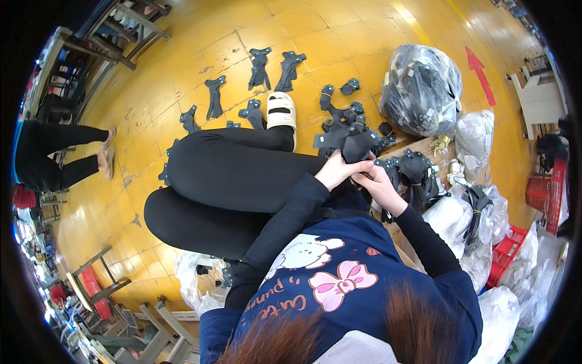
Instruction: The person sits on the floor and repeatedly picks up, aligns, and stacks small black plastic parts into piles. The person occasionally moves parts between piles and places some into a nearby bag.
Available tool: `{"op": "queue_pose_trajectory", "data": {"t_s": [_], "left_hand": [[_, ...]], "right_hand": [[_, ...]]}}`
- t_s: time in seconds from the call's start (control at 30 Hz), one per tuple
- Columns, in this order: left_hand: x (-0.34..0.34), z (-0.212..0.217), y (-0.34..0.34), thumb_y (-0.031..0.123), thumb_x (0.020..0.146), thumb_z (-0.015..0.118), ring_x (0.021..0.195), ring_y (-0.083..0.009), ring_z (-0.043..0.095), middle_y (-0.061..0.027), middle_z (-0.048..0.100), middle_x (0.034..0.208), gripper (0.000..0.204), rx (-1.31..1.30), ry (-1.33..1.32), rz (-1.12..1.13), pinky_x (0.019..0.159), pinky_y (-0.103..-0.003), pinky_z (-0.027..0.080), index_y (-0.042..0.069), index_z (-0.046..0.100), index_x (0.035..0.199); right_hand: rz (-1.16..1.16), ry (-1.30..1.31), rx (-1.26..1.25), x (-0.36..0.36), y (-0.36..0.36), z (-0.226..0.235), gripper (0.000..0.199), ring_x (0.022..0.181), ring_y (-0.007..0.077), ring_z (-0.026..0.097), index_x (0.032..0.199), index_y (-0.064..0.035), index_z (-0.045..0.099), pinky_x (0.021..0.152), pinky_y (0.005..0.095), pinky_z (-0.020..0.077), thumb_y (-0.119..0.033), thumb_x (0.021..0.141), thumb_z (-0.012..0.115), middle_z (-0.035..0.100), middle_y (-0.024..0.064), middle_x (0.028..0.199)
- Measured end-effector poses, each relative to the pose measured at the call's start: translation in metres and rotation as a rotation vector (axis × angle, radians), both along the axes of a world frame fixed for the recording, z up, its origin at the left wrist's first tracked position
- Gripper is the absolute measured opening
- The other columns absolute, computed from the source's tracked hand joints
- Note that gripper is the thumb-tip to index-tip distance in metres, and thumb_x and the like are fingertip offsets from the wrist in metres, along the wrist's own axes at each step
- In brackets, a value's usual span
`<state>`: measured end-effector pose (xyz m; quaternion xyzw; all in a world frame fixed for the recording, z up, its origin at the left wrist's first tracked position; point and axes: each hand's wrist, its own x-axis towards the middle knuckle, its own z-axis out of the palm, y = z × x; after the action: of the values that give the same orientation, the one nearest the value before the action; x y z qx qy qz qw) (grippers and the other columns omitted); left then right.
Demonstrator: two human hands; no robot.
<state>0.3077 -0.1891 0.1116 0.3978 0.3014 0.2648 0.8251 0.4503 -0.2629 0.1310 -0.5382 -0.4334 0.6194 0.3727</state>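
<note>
A bundle of flat black strap pieces (359,145) fans out above my hands. My left hand (337,171) is closed round its lower end, with the thumb pointing right. Close beside it, my right hand (382,188) has its fingers drawn together at the same end of the bundle, and the fingertips are partly hidden. Just right of my hands lies a pile of black strap bundles (416,170), some tied with yellow bands. More rolled black bundles (351,115) rest on the floor beyond.
Several loose black strap bundles (215,97) lie on the yellow floor (176,73) ahead and left. A large clear bag (421,88) of black pieces stands at the far right, near a smaller bag (474,142). A red crate (507,255) sits among plastic bags. Another person's legs (76,151) show at left.
</note>
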Motion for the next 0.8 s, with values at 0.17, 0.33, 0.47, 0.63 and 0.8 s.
{"op": "queue_pose_trajectory", "data": {"t_s": [0.17,0.33,0.47,0.63,0.8], "left_hand": [[0.007,-0.014,-0.001,0.024,0.089,0.066,0.092,-0.0115,0.058,-0.0043,0.065,0.095,0.027,-0.117,-0.101,0.254,0.08,-0.027,0.047,0.003,0.06,0.105],[0.004,0.001,0.004,0.024,0.097,0.053,0.079,-0.0135,0.055,-0.0035,0.058,0.081,0.02,-0.187,-0.311,0.367,0.073,-0.026,0.046,0.005,0.053,0.105],[0.002,-0.005,0.003,0.017,0.095,0.055,0.073,-0.0116,0.053,-0.0004,0.051,0.078,0.018,-0.173,-0.393,0.395,0.069,-0.025,0.044,0.006,0.051,0.109],[0.002,-0.003,-0.004,0.031,0.089,0.065,0.076,-0.0088,0.056,-0.0007,0.061,0.087,0.03,0.002,-0.07,0.236,0.069,-0.025,0.047,0.005,0.062,0.102],[-0.005,0.008,-0.003,0.06,0.079,0.063,0.081,-0.0212,0.065,-0.0145,0.068,0.089,0.063,-0.054,0.267,0.101,0.071,-0.032,0.049,0.004,0.066,0.107]], "right_hand": [[0.012,-0.053,-0.041,0.004,0.013,-0.004,0.019,0.079,0.0068,0.053,0.097,0.0028,0.062,0.072,0.0223,0.0425,-0.014,0.09,0.06,0.062,0.0004,0.085],[-0.091,-0.106,-0.169,-0.001,0.02,-0.002,0.015,0.077,0.0047,0.05,0.093,0.0012,0.062,0.07,0.0208,0.0411,-0.014,0.089,0.062,0.059,-0.0031,0.082],[-0.191,-0.098,-0.175,-0.011,0.021,0.001,0.015,0.081,0.0045,0.053,0.098,0.0011,0.062,0.074,0.0201,0.0405,-0.012,0.09,0.061,0.061,-0.0024,0.085],[-0.319,-0.091,-0.105,-0.014,0.015,-0.019,0.011,0.083,0.0073,0.055,0.099,-0.0024,0.061,0.076,0.0225,0.0412,-0.009,0.091,0.057,0.062,0.0003,0.09],[-0.199,0.085,-0.322,0.002,0.017,-0.026,0.014,0.08,0.0097,0.057,0.103,-0.0021,0.059,0.074,0.0241,0.0431,-0.009,0.092,0.054,0.063,0.0024,0.092]]}}
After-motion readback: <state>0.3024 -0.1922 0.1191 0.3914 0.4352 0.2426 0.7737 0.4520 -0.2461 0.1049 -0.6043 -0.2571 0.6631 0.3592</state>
